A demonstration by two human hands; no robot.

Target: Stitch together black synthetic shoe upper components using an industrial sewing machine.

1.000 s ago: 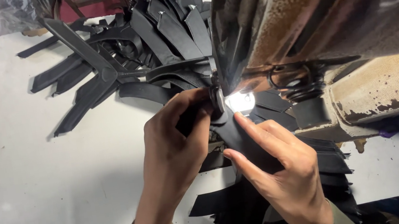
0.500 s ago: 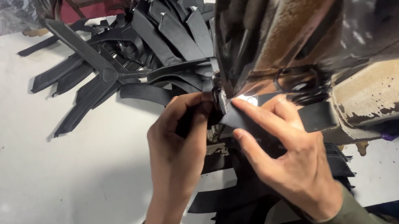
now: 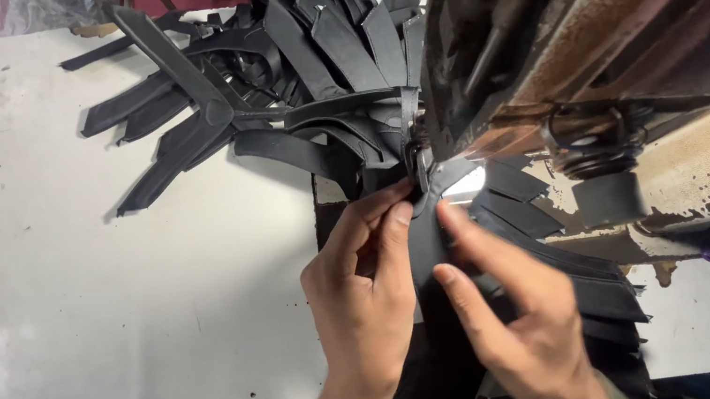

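A heavy, rust-stained sewing machine is looming over the hands from up and to the right, its worn head running away from the person and its presser foot and needle area sitting just beyond the fingertips. Under everything, the white bench is stretching out to the left of the hands. Beyond the hands and spreading leftward, a large pile of black strips is fanning out, the pieces lying in many directions. To the right of the hands and below the machine, a second fan of black pieces is lying overlapped, trailing toward the person.

The black strip being worked is lying directly between the two hands, its long axis running from the person straight away toward the presser foot, with its far end reaching the foot. The piece is looking matte, dark and flat, thin like cut leather or synthetic sheet, and narrow at the far end.

The left hand is pinching the strip's left edge near the foot, thumb and forefinger closed on it, and it is the nearer hand to the needle. The right hand is lying a little lower, fingers extended and narrow, two fingertips pressing flat on the strip's right side rather than wrapping around it.
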